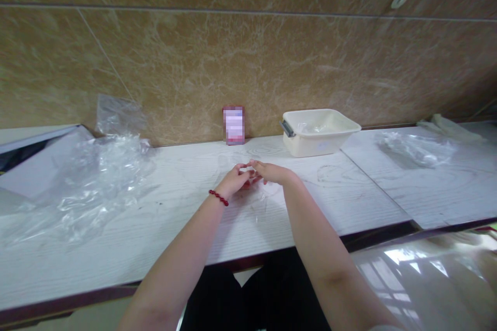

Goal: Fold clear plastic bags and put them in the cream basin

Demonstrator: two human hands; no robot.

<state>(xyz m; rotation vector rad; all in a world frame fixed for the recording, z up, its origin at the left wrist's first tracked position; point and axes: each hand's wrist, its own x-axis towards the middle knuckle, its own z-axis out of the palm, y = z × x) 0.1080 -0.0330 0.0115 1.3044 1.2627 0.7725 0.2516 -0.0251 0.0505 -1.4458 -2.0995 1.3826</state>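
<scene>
My left hand (235, 178), with a red bead bracelet (219, 197) at its wrist, meets my right hand (267, 171) over the middle of the white wood-grain table (174, 227). The fingers of both hands are bent and pinched together at their tips. Between and below them is a thin clear plastic piece (261, 208), lying partly on the table and hard to see against it. The fingers hide its upper part. Both hands seem closed on this plastic.
Crumpled clear plastic bags (112, 165) cover the left side beside a white box (46, 165). A phone-like object (234, 125) leans on the wall. A cream basin (326, 142) stands right of it, and more plastic (421, 149) lies farther right.
</scene>
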